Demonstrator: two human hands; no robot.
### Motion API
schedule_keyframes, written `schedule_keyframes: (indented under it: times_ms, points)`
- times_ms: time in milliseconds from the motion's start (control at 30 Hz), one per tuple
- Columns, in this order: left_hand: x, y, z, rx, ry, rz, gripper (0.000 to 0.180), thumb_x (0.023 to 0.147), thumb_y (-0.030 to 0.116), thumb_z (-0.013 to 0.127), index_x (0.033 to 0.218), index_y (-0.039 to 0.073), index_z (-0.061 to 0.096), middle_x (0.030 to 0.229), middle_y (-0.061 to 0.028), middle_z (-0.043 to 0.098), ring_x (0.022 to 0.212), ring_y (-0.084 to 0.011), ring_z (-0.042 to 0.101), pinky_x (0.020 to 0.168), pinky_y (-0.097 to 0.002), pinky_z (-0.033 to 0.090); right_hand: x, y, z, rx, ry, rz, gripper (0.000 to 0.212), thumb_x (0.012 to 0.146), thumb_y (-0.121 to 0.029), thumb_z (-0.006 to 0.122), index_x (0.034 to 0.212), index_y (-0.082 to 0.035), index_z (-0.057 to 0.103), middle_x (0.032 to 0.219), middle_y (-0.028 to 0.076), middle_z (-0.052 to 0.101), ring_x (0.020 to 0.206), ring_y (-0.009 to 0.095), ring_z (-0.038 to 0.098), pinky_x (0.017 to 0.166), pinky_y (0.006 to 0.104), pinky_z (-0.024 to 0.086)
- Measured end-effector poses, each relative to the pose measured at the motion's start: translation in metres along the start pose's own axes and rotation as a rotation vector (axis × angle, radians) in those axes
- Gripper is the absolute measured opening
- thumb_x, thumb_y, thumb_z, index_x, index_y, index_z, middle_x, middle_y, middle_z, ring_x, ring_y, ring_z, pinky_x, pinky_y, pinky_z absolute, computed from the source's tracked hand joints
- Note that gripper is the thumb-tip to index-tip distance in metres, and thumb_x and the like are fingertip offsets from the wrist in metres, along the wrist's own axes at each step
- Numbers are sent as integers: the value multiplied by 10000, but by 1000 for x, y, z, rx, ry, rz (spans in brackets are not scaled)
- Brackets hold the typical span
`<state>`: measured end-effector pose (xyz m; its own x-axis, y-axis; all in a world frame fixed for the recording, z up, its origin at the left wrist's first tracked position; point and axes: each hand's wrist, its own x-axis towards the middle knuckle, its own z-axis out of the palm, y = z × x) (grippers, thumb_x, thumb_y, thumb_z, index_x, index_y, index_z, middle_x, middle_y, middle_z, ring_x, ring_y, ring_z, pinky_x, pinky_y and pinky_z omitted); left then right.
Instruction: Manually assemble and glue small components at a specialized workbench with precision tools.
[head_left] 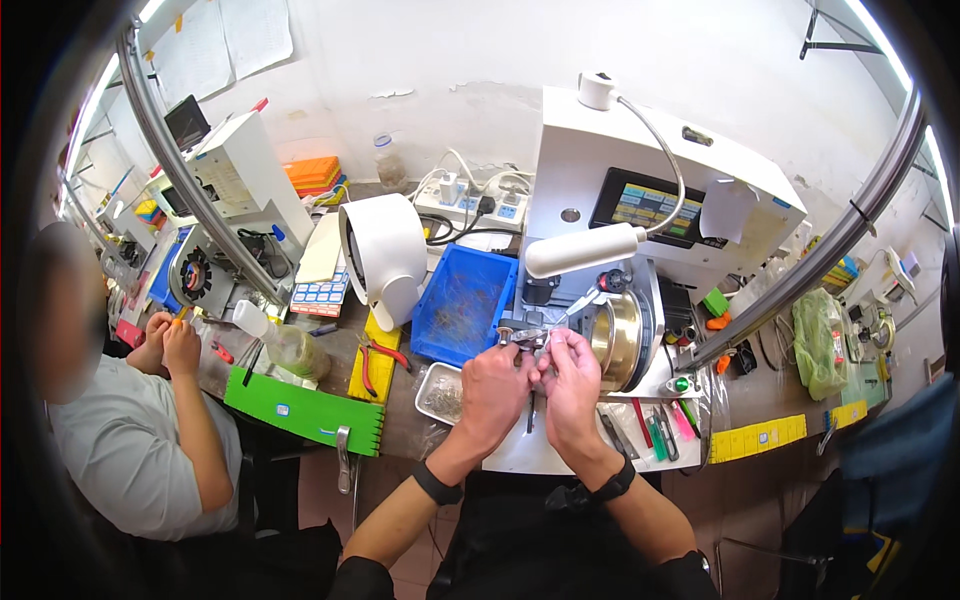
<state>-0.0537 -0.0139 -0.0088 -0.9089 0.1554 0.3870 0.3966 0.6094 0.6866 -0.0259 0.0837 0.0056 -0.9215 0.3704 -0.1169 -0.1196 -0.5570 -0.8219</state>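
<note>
My left hand [492,396] and my right hand [573,388] meet in front of the white machine [620,165], fingers pinched close together. What they hold between the fingertips is too small to make out. Just beyond the fingers sits a small metal fixture [528,334]. Right of my right hand is a brass-coloured round drum [615,342] on the machine. A white tray of small metal bits [440,393] stands left of my left hand, with a blue bin [463,300] behind it.
A white lamp head [585,250] hangs over the hands; a white fan [382,255] stands left. Red-handled pliers [385,362] lie on a yellow strip. Hand tools [655,430] lie at right. A co-worker [150,440] sits at left beside a green board [300,410].
</note>
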Motion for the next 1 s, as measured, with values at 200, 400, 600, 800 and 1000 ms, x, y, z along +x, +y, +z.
schedule_keyframes:
  times_ms: [200, 400, 600, 800, 1000]
  points:
    - [4, -3, 5, -1, 20, 1, 212, 881, 185, 666, 764, 9, 682, 703, -202, 653, 650, -367, 657, 602, -445, 507, 7, 0, -1, -1, -5, 18, 112, 1045, -161, 535, 1049, -53, 567, 813, -27, 492, 676, 50, 457, 526, 210, 402]
    - [-2, -12, 12, -63, 39, -10, 261, 886, 222, 631, 749, 1, 656, 722, -208, 642, 709, -377, 659, 658, -479, 516, 5, -4, 0, -81, 54, 68, 75, 1028, -160, 560, 1050, -89, 567, 768, -59, 454, 629, 30, 420, 475, 182, 336]
    - [-5, -5, 18, -383, 52, -243, 244, 839, 237, 665, 793, 4, 721, 685, -195, 668, 633, -341, 689, 587, -416, 528, 15, 5, -18, -96, -1, 31, 66, 1033, -154, 531, 1029, -101, 570, 759, -63, 440, 621, 15, 411, 448, 179, 307]
    - [-2, 3, 6, -272, -46, -235, 251, 849, 242, 653, 824, -2, 708, 763, -222, 679, 721, -391, 686, 645, -451, 538, 18, -1, -18, -73, 7, 25, 106, 1054, -174, 492, 987, -107, 540, 690, -66, 417, 548, 4, 387, 414, 168, 299]
    - [-4, 19, -24, -108, 115, -47, 163, 846, 210, 677, 818, 53, 711, 742, -134, 657, 713, -318, 655, 656, -398, 524, 22, 1, -18, -76, -58, 14, 137, 1066, -185, 465, 974, -116, 539, 695, -65, 438, 545, 7, 385, 434, 180, 290]
